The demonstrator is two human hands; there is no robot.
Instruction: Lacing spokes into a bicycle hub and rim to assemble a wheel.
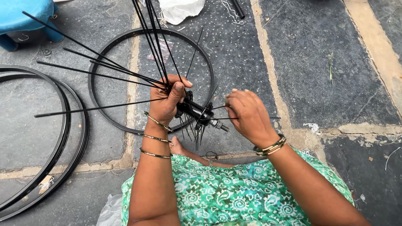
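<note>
holding a bunch of thin black spokes [125,69] tight in my left hand [166,104], i kept the black hub [196,114] just above my foot. my right hand [247,115] pinched one spoke at the hub's edge. a black rim [94,62] lay flat behind, with bare stone floor [335,62] open to my right.

Blue stool [25,19], white bag [180,9], 2 spare rims [63,138].
</note>
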